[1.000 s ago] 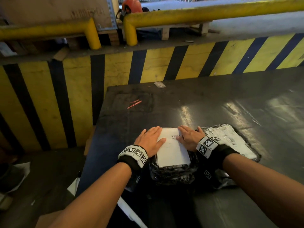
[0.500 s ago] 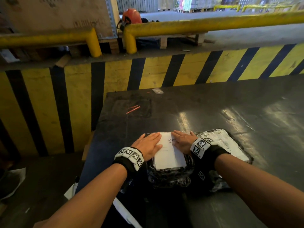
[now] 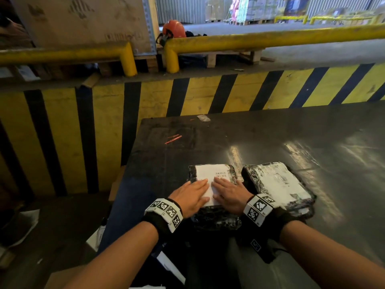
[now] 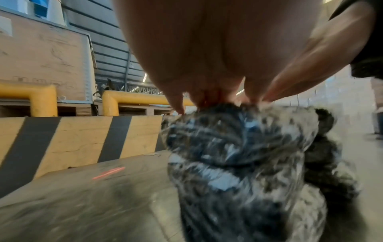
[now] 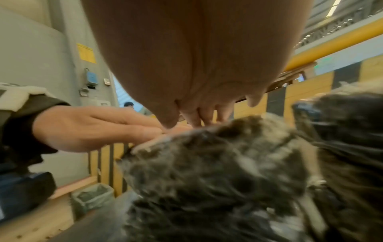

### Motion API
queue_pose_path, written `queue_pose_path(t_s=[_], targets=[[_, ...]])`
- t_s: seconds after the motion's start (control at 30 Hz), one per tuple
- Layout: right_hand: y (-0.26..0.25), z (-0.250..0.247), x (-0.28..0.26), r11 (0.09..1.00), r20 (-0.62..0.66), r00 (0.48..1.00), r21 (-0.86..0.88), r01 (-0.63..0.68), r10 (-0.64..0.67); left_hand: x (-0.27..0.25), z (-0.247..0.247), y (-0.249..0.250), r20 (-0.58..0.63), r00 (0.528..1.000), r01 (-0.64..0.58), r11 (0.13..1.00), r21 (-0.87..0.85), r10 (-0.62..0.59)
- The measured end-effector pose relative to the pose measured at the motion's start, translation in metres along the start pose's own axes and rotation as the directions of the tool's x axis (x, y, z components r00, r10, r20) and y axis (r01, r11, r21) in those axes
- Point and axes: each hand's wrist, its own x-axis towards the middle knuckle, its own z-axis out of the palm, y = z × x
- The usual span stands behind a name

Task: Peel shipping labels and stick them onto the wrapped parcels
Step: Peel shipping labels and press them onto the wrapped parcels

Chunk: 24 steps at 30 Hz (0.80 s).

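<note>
A dark, scuffed, glossy table top (image 3: 270,138) carries two flat, rectangular parcels wrapped in crinkled black plastic film, lying side by side with a narrow gap between them. The nearer parcel (image 3: 216,220) has rounded corners and a wrinkled, shiny skin that catches the light; what it contains cannot be seen through the wrap. On its top face sits a white rectangular paper shipping label (image 3: 208,173) with small print and a barcode near its far right corner. Both hands lie flat on this label, fingers straight and together: the left hand (image 3: 190,196) presses the label's left near part, the right hand (image 3: 229,193) presses its right near part, fingertips almost meeting in the middle. Neither hand grips anything. The left wrist view shows straight fingers (image 4: 176,101) coming down onto the crumpled film, and the right wrist view shows both hands resting on the parcel's top.

The second black-wrapped parcel (image 3: 279,184), just right of the first, already bears a white label under glossy clear film. Each wrist wears a black strap with a white block of square black-and-white markers. Behind the table runs a yellow-and-black striped wall (image 3: 187,94) topped by round yellow steel rails (image 3: 270,38), with an orange hard hat (image 3: 174,28) beyond.
</note>
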Motion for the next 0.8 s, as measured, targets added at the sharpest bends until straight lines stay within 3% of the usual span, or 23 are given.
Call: queue_pose_path(t_s=[0.37, 0.57, 0.8], targets=[[0.014, -0.003, -0.020, 0.979, -0.089, 0.982, 0.131, -0.154, 0.166, -0.024, -0.014, -0.005, -0.016, 0.999, 0.042, 0.997, 0.065, -0.041], [-0.011, 0.034, -0.045, 0.999, -0.150, 0.988, 0.024, -0.024, 0.027, -0.027, 0.016, 0.020, -0.090, 0.995, -0.043, 0.995, 0.086, 0.051], [0.019, 0.045, -0.054, 0.985, -0.189, 0.969, -0.026, -0.169, 0.161, -0.046, 0.026, 0.005, -0.154, 0.987, -0.018, 0.990, 0.137, 0.039]])
